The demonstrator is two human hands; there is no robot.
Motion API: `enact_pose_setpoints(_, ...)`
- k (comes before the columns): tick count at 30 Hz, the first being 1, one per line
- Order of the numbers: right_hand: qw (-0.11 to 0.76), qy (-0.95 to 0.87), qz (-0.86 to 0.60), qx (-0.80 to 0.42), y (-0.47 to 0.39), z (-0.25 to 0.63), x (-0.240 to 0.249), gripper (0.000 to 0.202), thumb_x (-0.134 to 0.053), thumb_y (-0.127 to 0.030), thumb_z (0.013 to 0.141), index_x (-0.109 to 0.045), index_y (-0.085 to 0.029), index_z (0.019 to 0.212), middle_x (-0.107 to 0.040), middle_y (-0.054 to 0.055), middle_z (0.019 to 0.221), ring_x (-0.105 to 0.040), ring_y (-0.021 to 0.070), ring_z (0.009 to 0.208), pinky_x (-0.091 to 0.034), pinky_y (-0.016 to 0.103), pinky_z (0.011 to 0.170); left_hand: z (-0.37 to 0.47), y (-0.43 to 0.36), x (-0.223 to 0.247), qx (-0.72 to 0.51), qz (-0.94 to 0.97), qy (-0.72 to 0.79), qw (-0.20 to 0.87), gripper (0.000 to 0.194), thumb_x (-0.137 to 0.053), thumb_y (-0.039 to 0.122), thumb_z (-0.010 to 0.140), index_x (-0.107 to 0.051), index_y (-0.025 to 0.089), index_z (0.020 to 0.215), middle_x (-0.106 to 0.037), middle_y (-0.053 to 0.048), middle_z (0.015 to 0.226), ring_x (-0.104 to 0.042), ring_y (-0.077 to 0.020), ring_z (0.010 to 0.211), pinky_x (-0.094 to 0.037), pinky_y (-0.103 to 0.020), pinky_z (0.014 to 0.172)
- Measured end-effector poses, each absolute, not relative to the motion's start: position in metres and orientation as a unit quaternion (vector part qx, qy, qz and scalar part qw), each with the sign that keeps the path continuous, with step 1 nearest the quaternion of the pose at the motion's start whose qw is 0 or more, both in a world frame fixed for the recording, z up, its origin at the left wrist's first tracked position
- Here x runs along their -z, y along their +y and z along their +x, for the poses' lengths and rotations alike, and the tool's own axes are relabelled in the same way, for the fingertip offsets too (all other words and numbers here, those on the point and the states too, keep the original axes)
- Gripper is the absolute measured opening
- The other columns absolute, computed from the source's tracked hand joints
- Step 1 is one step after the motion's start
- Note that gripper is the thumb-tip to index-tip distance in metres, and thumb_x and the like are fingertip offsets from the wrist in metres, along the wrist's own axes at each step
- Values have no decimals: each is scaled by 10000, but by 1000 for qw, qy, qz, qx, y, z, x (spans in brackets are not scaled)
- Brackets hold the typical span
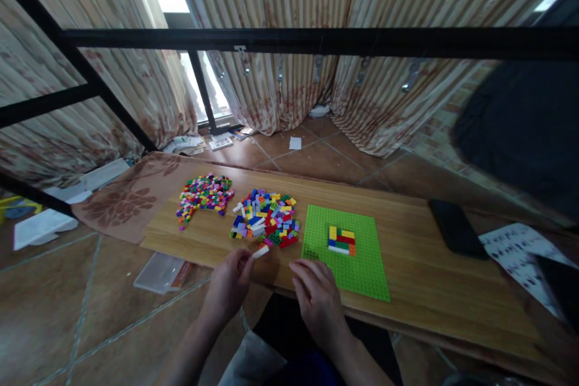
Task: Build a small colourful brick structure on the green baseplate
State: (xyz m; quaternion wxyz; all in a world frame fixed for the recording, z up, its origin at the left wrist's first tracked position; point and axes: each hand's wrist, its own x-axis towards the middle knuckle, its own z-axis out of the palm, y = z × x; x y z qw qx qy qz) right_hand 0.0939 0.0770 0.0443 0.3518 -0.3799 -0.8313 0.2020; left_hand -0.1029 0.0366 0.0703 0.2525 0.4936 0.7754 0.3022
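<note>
My left hand (230,283) pinches a white brick (260,252) between thumb and fingers, just in front of a pile of mixed bricks (271,217). My right hand (316,292) is at the table's near edge, left of the green baseplate's lower part. Its fingers are curled, and whether anything small is between them is hidden. On the green baseplate (366,277) sits a compact block of colored bricks (342,240) in yellow, red, green, blue, white and orange. A second pile of smaller, multicolored pieces (205,196) lies farther left on the wooden table.
A black phone-like object (456,229) and a printed sheet (520,259) lie at the right of the wooden table (420,265). A clear plastic box (158,272) is on the floor at the left. Black metal rails cross in front of curtains.
</note>
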Motion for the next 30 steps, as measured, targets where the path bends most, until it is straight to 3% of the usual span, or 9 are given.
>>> enact_pose_setpoints(6,347,-854,-321,-216,68,119,-48,306,-464,-179,931,-567,-247,1212,-640,78,1095,-600,208,984,-539,370,813,-52,32,-82,-334,418,601,593,282,-549,416,804,-590,141,757,-550,7,646,-480,-101,553,-367,-222,530)
enact_pose_setpoints(11,348,-852,-327,-214,65,158,-46,309,-494,-171,925,-537,-254,1220,-676,57,1027,-638,182,910,-549,328,790,-22,47,-79,-310,364,556,680,295,-559,433,779,-568,141,742,-535,19,616,-452,-77,492,-318,-199,471)
enact_pose_setpoints(15,336,-846,-365,-195,70,185,-47,265,-497,-164,922,-561,-254,1162,-701,35,997,-661,173,868,-545,297,744,-4,62,-76,-292,408,558,661,347,-493,469,815,-567,144,719,-503,27,567,-440,-85,469,-310,-210,453)
enact_pose_setpoints(19,343,-809,-433,-200,99,205,-50,180,-498,-253,928,-606,-244,1072,-702,34,958,-661,181,848,-532,309,746,5,86,-81,-315,515,564,563,355,-456,445,865,-566,155,692,-491,35,575,-457,-90,524,-341,-208,500)
enact_pose_setpoints(25,377,-752,-501,-203,173,208,-51,206,-485,-311,917,-652,-216,991,-671,67,1007,-608,216,973,-479,377,877,-2,144,-76,-403,585,611,350,202,-483,267,858,-654,161,873,-675,-27,835,-612,-151,789,-457,-243,715)
enact_pose_setpoints(30,342,-765,-497,-226,203,196,-40,181,-517,-258,883,-690,-214,914,-642,72,1044,-571,214,1014,-432,388,939,-4,183,-57,-407,609,586,346,207,-497,193,844,-667,156,958,-714,-56,962,-655,-174,914,-502,-275,832)
